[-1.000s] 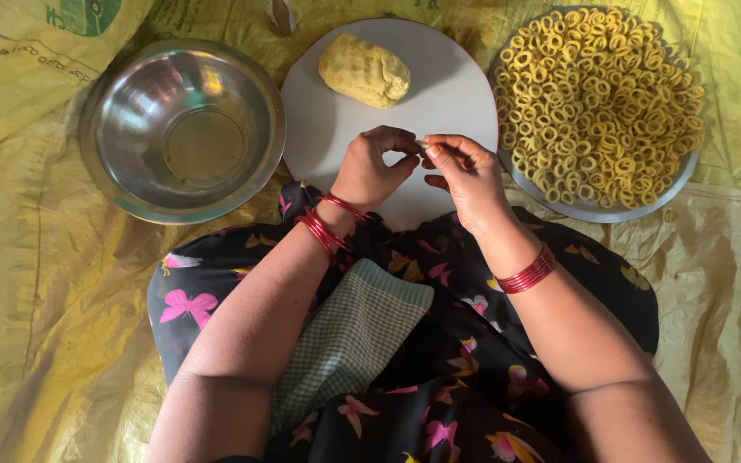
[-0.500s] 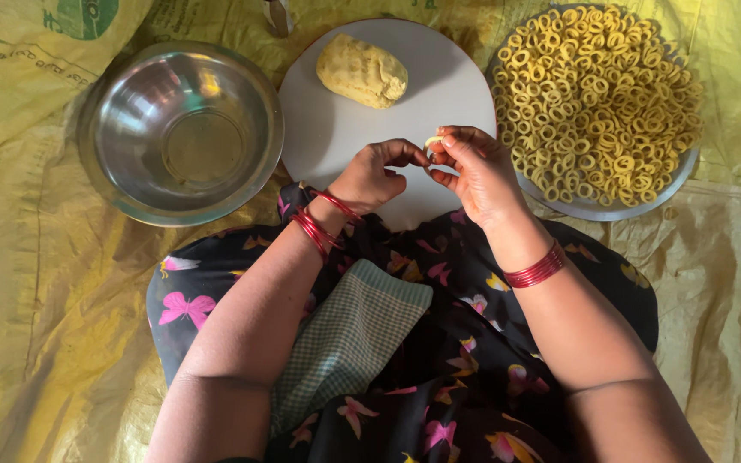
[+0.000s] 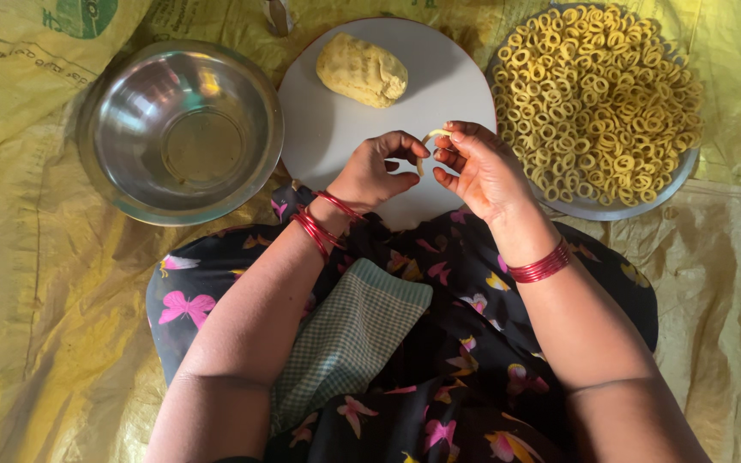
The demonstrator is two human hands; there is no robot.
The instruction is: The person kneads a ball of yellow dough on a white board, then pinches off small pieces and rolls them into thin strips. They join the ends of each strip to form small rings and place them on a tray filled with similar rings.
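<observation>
Thin curved strip of pale yellow dough [image 3: 426, 146] pinched between fingertips of both hands, above near edge of round white board [image 3: 319, 129]. Left hand [image 3: 379, 171] curled, thumb and forefinger on strip's lower end. Right hand [image 3: 478, 167] grips upper end. Yellow dough lump [image 3: 362, 70] on board's far side. Round steel tray of yellow dough rings [image 3: 598, 94] right. Empty steel bowl [image 3: 180, 130] left. Yellow woven sacking [image 3: 36, 283] underneath.

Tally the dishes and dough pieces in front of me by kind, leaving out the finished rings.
Steel bowl: 1
Round white board: 1
Tray of rings: 1
Dough lump: 1
Dough strip pinched between left hand and right hand: 1
Total: 5
</observation>
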